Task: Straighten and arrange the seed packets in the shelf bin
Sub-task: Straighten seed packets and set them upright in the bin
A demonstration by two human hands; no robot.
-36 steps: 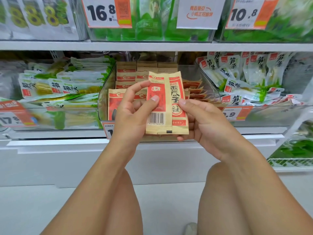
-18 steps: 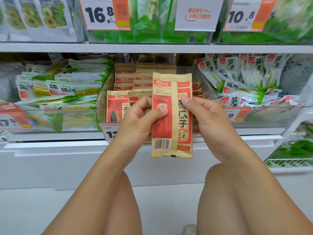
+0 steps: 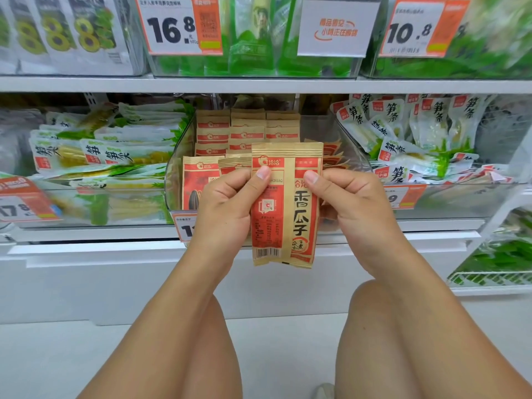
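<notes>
Kraft-paper tan and red packet (image 3: 286, 203), held upright in front of the clear bin (image 3: 349, 151), so not in it yet. Left hand (image 3: 227, 210) has a pinching grip on its left edge, thumb on the front; right hand (image 3: 349, 207) pinches the right edge the same way. More packets (image 3: 247, 131) stand in rows inside the bin, a few at the right leaning.

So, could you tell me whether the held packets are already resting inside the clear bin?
No, both the left hand and right hand hold the packets upright in front of the bin.
</notes>
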